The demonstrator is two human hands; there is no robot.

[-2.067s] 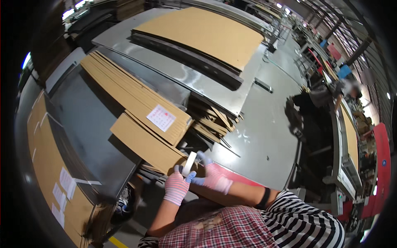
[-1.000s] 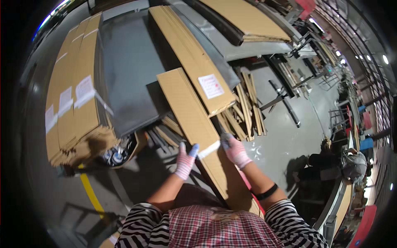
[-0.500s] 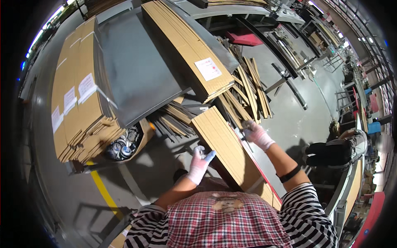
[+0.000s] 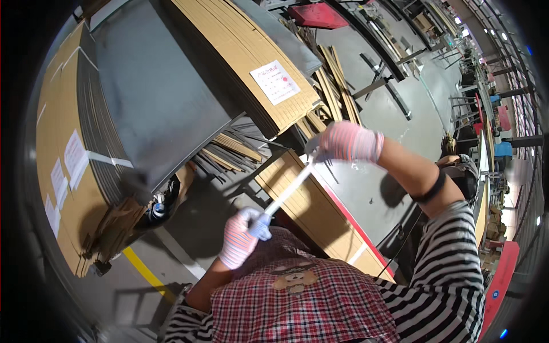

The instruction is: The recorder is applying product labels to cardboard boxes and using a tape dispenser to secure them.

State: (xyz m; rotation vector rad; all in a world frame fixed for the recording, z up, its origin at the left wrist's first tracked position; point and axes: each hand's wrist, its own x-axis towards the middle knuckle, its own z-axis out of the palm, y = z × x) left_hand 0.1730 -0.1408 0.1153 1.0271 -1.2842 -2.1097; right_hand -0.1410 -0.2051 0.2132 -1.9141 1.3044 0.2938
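Observation:
A white strip of tape or strap (image 4: 291,187) is stretched taut on a slant between my two gloved hands. My left hand (image 4: 241,239), lower and nearer my body, pinches its near end between thumb and fingers. At its far end my right hand (image 4: 351,143) is closed around it; whether a roll is in that fist cannot be seen. Under the strip lies a long stack of tan, wood-grained boards (image 4: 320,220), running from near my apron away to the upper left. A white band (image 4: 357,253) crosses the stack close to my body.
At left stands a large pile of tan boards (image 4: 63,114) with papers on it. Dark grey sheets (image 4: 154,86) and another labelled board stack (image 4: 229,46) lie ahead. Loose strips (image 4: 334,86) lie beyond. A red edge (image 4: 349,214) runs along the near stack's right side.
The white strip now shows stretched between my hands. My right hand has come closer and up, my left slightly left and down. The view has shifted, and the piles appear farther left.

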